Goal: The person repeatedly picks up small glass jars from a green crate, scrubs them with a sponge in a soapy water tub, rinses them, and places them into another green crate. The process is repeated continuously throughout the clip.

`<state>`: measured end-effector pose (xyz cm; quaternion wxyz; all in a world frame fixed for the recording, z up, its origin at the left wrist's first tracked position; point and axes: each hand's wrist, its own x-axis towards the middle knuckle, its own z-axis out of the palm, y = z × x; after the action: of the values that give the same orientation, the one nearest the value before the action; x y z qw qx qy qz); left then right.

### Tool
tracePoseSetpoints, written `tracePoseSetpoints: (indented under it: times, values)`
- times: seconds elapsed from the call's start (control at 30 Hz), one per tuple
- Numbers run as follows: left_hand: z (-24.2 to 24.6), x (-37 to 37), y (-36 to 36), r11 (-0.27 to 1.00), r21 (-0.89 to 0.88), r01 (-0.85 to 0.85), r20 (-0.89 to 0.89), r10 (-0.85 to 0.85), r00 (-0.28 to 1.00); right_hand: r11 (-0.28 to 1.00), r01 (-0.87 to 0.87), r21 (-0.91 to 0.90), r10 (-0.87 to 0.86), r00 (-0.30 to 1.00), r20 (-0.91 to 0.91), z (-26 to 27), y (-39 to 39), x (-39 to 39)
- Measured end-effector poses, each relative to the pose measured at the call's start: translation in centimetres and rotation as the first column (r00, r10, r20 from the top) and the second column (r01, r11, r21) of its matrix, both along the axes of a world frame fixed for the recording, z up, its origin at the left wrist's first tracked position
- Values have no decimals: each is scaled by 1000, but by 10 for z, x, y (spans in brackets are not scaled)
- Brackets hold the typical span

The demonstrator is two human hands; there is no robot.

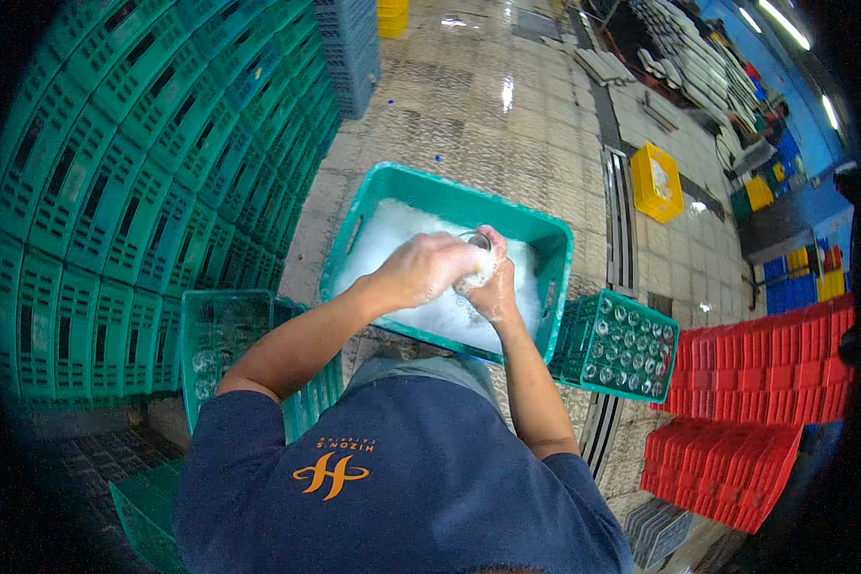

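A clear drinking glass (479, 241) is held above white suds (380, 247), its round rim showing between my hands. My right hand (497, 283) wraps around the glass from the right side. My left hand (425, 267) presses against it from the left, its fingers partly hidden behind foam. A small yellowish patch shows in the lather between the hands; what it is cannot be told. Both hands are wet and foamy. The suds lie in a green plastic tub (466, 188) in front of my body, and anything beneath the foam is hidden.
A green crate of several upturned glasses (628, 348) stands right of the tub. Another green crate (226, 298) holds glassware at left. Stacked green crates (151, 186) wall the left side. Red stacks (753, 366) and a yellow crate (656, 183) stand right on wet tile floor (438, 93).
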<state>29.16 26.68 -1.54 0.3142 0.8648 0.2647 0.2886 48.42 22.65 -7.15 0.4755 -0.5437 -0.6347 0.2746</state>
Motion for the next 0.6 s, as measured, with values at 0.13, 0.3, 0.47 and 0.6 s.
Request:
tracePoseSetpoints:
  times: [0.13,0.3,0.47,0.6]
  values:
    - [-37,-13,0,951,-308,-21,-319,-82,944,963,-200,-182,254,898,359,7,5,-14]
    - [-53,-14,-11,934,-203,-295,144,326,934,950,-227,-214,301,846,440,4,20,-27]
    - [-53,-13,-18,872,-13,-488,237,477,846,948,-314,-46,310,885,347,8,21,-22]
    - [-74,-7,-22,940,-319,-122,63,150,987,947,-256,-192,319,791,522,17,12,-10]
